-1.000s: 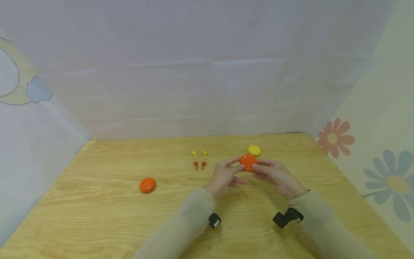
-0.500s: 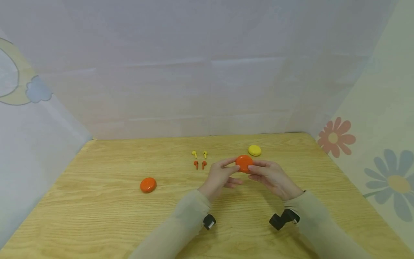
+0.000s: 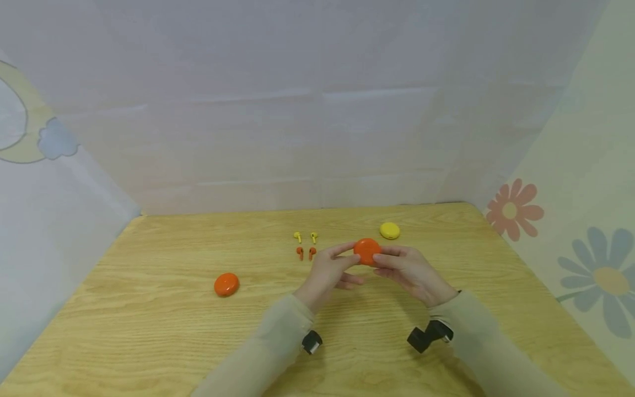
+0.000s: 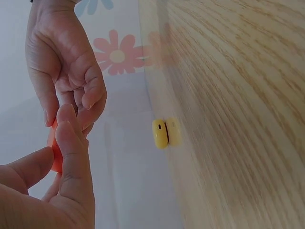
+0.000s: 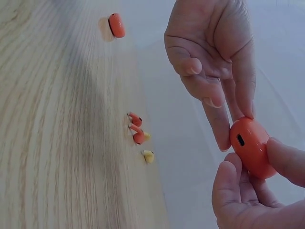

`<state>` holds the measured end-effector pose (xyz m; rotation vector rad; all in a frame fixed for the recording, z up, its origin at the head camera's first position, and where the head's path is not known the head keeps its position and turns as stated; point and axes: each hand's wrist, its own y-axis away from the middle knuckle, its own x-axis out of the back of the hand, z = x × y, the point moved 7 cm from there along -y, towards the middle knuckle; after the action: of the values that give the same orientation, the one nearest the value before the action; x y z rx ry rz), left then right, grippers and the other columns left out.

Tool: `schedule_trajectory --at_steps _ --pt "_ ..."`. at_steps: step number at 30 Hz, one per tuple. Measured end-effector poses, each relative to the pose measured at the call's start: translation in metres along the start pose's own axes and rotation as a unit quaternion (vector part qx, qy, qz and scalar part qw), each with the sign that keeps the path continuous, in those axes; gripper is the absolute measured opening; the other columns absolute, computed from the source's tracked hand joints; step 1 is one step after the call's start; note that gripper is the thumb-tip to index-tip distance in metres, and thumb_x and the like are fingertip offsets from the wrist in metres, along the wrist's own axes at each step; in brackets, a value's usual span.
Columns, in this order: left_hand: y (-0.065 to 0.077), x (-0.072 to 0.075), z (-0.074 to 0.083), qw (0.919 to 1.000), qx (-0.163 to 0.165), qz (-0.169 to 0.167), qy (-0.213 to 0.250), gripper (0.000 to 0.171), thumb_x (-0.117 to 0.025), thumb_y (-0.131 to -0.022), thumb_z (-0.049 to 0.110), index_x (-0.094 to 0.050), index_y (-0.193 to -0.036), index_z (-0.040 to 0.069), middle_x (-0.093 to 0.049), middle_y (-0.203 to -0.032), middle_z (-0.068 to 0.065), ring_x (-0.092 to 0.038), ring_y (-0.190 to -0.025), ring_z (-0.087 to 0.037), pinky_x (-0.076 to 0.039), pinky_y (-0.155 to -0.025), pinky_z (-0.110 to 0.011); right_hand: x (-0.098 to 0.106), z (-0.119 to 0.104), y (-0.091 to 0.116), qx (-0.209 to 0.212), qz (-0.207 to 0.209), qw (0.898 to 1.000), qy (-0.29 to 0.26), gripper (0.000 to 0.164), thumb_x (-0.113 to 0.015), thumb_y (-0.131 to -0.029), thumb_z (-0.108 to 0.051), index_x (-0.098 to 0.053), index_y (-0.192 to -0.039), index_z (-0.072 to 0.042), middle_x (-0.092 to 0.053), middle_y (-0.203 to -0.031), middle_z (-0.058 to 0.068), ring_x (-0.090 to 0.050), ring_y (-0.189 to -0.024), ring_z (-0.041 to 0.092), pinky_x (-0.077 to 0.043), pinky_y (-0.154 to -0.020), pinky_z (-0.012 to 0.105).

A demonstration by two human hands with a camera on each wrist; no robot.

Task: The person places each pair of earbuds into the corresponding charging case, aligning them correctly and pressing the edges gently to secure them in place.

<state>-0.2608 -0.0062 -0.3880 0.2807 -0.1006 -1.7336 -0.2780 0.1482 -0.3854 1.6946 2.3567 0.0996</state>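
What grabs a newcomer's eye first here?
Likely the glossy orange case, pinched by the left hand and right hand above the wooden table. Next, in the head view, the yellow earbuds and orange earbuds to its left, and the yellow case behind, rightward.

I have room between the resting round orange case (image 3: 226, 284) and orange stemmed earbuds (image 3: 300, 252); the left grip (image 3: 324, 273) blocks rightward.

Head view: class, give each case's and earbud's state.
Held round glossy orange case: closed, pinched by left hand and right hand
Other round orange case: closed, on the table
Round glossy yellow case: closed, on the table
Two stemmed yellow earbuds: uncased, on the table
Two stemmed orange earbuds: uncased, on the table
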Motion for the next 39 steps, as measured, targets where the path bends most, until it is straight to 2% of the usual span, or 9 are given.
schedule_trajectory --at_steps 11,16,22,30,39 --pt "0.002 0.008 0.000 0.9999 0.008 0.007 -0.002 0.043 -0.062 -0.096 0.018 -0.055 -0.138 0.011 -0.070 -0.109 -0.011 -0.071 -0.066 -0.020 -0.054 -0.054 -0.024 -0.010 -0.002 -0.001 0.008 -0.014 1.000 0.004 0.046 -0.058 -0.097 -0.005 -0.041 -0.132 0.019 -0.063 -0.107 0.006 -0.064 -0.095 0.013 -0.053 -0.086 0.028" --pt "0.004 0.012 0.001 0.9999 0.006 0.011 -0.002 0.044 -0.062 -0.097 0.021 -0.053 -0.139 0.010 -0.070 -0.110 -0.012 -0.071 -0.066 -0.020 -0.054 -0.052 -0.024 -0.013 0.001 -0.004 0.001 -0.005 1.000 0.014 0.048 -0.058 -0.097 -0.004 -0.040 -0.134 0.019 -0.062 -0.109 0.007 -0.064 -0.095 0.014 -0.052 -0.087 0.029" --pt "0.003 0.017 0.002 1.0000 -0.003 0.005 0.001 0.045 -0.061 -0.098 0.024 -0.052 -0.139 0.008 -0.068 -0.114 -0.014 -0.071 -0.066 -0.021 -0.054 -0.052 -0.023 -0.018 0.001 -0.007 -0.001 -0.006 1.000 0.013 0.049 -0.058 -0.097 -0.004 -0.039 -0.135 0.019 -0.061 -0.113 0.010 -0.064 -0.096 0.013 -0.051 -0.091 0.031" --pt "0.004 0.024 0.004 0.9999 -0.016 0.000 -0.002 0.049 -0.060 -0.098 0.029 -0.051 -0.140 0.006 -0.063 -0.123 -0.015 -0.070 -0.062 -0.019 -0.054 -0.051 -0.023 -0.026 0.000 -0.009 0.003 -0.009 1.000 0.001 0.046 -0.058 -0.096 -0.003 -0.040 -0.133 0.020 -0.062 -0.108 0.008 -0.064 -0.094 0.013 -0.052 -0.089 0.030" --pt "0.003 0.032 0.009 0.9986 -0.030 0.016 -0.041 0.046 -0.060 -0.098 0.033 -0.057 -0.134 0.004 -0.064 -0.122 -0.015 -0.065 -0.054 -0.012 -0.051 -0.050 -0.020 -0.033 0.003 -0.014 0.009 -0.016 1.000 0.000 0.043 -0.057 -0.096 -0.001 -0.043 -0.130 0.020 -0.064 -0.107 0.008 -0.064 -0.093 0.013 -0.053 -0.087 0.030"
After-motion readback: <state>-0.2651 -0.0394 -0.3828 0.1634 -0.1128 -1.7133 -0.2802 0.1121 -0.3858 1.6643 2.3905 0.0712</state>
